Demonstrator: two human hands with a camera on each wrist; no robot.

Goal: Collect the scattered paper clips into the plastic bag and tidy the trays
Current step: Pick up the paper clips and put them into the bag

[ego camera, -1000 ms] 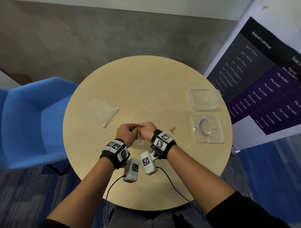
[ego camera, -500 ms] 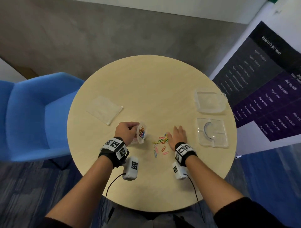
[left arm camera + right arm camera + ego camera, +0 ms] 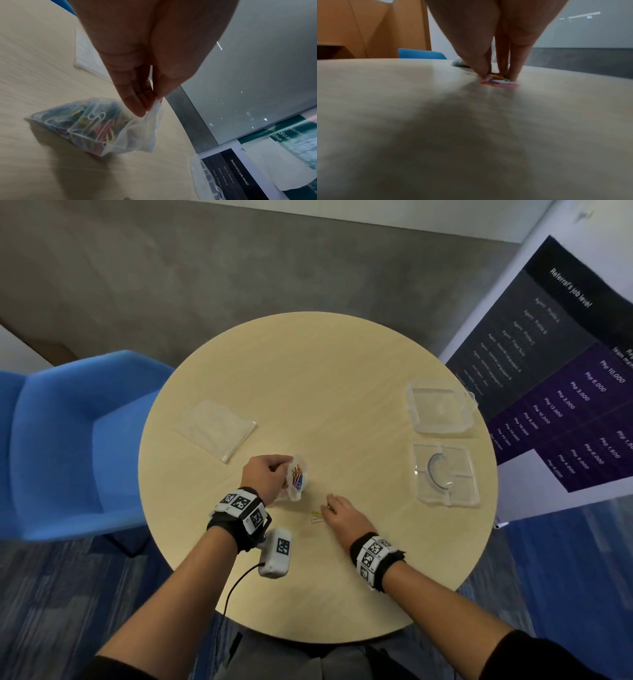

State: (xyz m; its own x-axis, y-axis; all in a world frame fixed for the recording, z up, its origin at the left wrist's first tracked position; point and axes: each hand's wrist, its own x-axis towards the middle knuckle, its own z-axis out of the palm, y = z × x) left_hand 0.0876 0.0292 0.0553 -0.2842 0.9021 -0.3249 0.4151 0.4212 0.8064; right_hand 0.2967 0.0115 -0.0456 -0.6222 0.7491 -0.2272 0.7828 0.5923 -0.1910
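Left hand [image 3: 137, 75] pinches the plastic bag [image 3: 96, 127] mouth to receive clips; right hand [image 3: 498, 40] apparently pinches gathered paper clips [image 3: 499, 79] against the counter [image 3: 325, 392].

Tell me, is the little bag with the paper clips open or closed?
Open. The left hand pinches one lip of the plastic bag, and its mouth gapes in the head view, with colored paper clips showing inside.

head overhead, wrists close, sharing table [image 3: 342, 392]
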